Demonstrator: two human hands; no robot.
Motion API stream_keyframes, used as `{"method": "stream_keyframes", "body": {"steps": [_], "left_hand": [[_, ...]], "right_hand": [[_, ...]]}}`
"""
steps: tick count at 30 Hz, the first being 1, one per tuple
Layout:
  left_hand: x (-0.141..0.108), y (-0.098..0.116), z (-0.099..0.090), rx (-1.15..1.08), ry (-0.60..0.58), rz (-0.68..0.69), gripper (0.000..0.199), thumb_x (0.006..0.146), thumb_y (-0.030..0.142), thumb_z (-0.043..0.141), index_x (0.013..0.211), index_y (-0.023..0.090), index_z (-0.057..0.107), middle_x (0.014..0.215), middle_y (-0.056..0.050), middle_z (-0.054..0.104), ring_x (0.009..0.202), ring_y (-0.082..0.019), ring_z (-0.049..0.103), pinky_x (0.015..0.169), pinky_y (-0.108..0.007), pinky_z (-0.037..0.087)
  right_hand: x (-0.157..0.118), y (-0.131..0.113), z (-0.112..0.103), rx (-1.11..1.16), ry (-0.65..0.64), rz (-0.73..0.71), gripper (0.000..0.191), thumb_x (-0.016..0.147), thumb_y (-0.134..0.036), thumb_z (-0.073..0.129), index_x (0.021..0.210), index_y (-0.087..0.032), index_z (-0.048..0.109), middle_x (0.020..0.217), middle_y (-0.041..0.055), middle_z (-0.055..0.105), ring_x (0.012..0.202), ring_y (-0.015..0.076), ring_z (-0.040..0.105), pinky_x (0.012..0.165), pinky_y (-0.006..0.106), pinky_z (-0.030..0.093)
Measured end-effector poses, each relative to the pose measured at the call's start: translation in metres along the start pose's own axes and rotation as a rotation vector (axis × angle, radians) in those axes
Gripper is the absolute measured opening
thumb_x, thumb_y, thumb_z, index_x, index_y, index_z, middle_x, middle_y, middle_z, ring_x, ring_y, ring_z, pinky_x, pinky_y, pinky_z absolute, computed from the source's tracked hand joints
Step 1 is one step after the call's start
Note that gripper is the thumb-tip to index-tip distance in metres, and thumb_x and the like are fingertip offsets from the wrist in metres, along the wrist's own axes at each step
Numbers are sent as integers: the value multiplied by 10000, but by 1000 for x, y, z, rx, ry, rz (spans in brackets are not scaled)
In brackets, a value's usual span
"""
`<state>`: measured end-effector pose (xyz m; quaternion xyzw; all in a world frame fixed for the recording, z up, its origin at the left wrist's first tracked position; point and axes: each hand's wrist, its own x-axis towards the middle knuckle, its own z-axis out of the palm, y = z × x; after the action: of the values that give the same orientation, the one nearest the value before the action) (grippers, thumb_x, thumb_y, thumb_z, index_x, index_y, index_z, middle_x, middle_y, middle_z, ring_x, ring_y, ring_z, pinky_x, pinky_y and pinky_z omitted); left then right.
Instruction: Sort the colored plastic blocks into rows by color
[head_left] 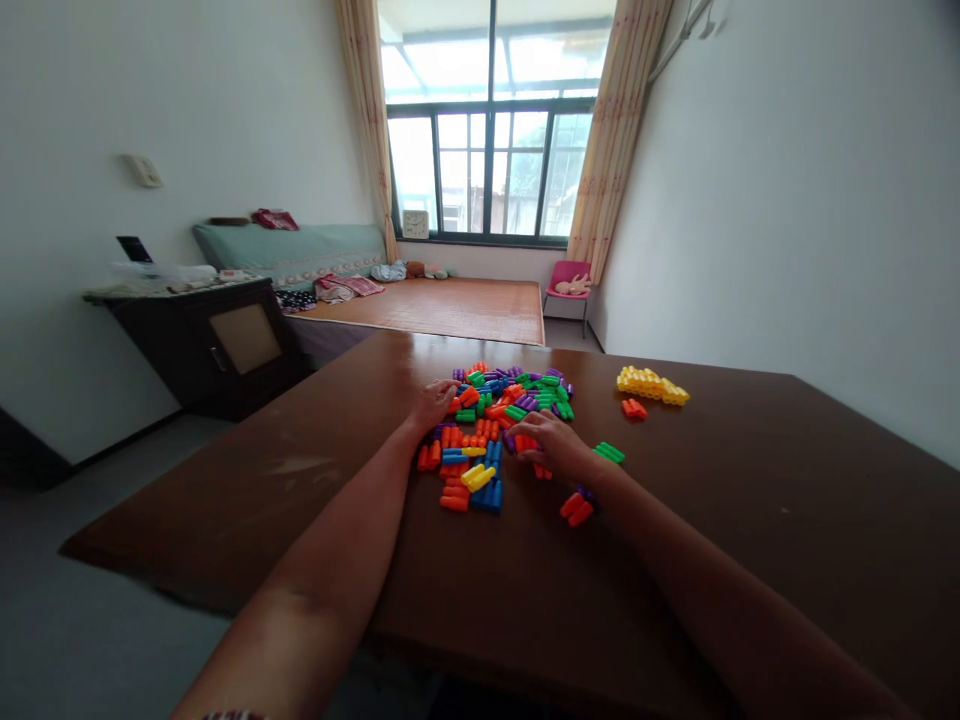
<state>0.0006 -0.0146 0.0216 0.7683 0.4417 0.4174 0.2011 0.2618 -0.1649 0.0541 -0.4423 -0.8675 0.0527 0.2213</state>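
Note:
A heap of plastic building blocks (pixel 553 390) in orange, green, purple and blue lies on the brown table. At the heap's left edge, my left hand (pixel 435 402) rests with its fingers stretched against the orange blocks (pixel 468 397). My right hand (pixel 553 446) reaches over the front right of the heap, fingers curved but apart. Beneath its palm are more orange blocks (pixel 525 444), partly hidden by the hand. Between my forearms lie blue blocks (pixel 491 492) and yellow blocks (pixel 478 477), nearer to me than the heap.
Joined yellow blocks (pixel 651 385) sit at the right, beside a small orange piece (pixel 634 409). A green piece (pixel 609 453) and an orange one (pixel 576 508) lie near my right forearm. Beyond the table (pixel 300 470) stand a bed (pixel 465 305), a pink chair (pixel 568 280) and a dark cabinet (pixel 187 340).

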Motion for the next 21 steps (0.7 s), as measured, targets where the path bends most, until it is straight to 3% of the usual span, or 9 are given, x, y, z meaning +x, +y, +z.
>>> {"method": "stream_keyframes", "body": {"steps": [3, 5, 8, 10, 12, 14, 16, 21], "left_hand": [[1, 10, 2, -31, -16, 32, 398, 884, 391, 476, 1158, 173, 665, 1147, -98, 670, 1058, -238, 615, 921, -375, 497], [0, 17, 5, -8, -72, 69, 409, 868, 363, 510, 1212, 181, 638, 1202, -98, 655, 1120, -253, 588, 978, -401, 468], [-3, 19, 8, 42, -124, 92, 416, 837, 314, 541, 1224, 194, 632, 1205, -90, 656, 1141, -257, 577, 1029, -418, 430], [-3, 15, 8, 56, -135, 102, 404, 825, 322, 538, 1188, 189, 654, 1153, -90, 670, 1095, -252, 604, 1004, -412, 451], [-1, 8, 7, 60, -146, 133, 378, 788, 350, 576, 1108, 188, 695, 1141, -87, 668, 1089, -256, 608, 1002, -396, 453], [2, 2, 7, 55, -180, 124, 389, 779, 396, 586, 1102, 210, 697, 1145, -72, 671, 1076, -256, 616, 987, -392, 461], [4, 1, 6, 60, -215, 94, 421, 772, 444, 593, 1117, 223, 691, 1134, -63, 682, 1052, -260, 627, 960, -389, 476], [2, 8, 3, 81, -263, 62, 527, 737, 530, 620, 1143, 199, 681, 1099, -72, 700, 1031, -273, 638, 917, -371, 495]], "right_hand": [[-1, 15, -9, 102, 74, 72, 199, 804, -335, 660, 972, -238, 705, 957, 51, 636, 804, 167, 578, 746, 297, 467], [-2, 35, -19, 200, 199, 170, 243, 803, -421, 645, 914, -211, 691, 874, 40, 647, 720, 148, 578, 688, 277, 471], [-18, 88, -40, 345, 510, 445, 405, 793, -539, 600, 951, -170, 652, 792, 50, 668, 671, 159, 597, 635, 279, 486], [-44, 131, -54, 387, 736, 680, 472, 798, -564, 562, 983, -135, 628, 784, 78, 680, 648, 172, 613, 599, 286, 493], [-78, 170, -63, 334, 878, 914, 478, 805, -551, 539, 973, -112, 625, 765, 102, 685, 626, 185, 622, 576, 297, 494], [-110, 197, -66, 207, 880, 1093, 437, 807, -523, 539, 913, -113, 642, 713, 106, 682, 616, 199, 629, 585, 312, 493], [-130, 209, -63, 43, 778, 1187, 377, 803, -492, 556, 843, -132, 658, 704, 109, 684, 651, 218, 643, 628, 332, 493], [-124, 204, -51, -228, 565, 1244, 345, 843, -481, 516, 845, -175, 676, 834, 139, 697, 797, 256, 658, 719, 368, 475]]}}
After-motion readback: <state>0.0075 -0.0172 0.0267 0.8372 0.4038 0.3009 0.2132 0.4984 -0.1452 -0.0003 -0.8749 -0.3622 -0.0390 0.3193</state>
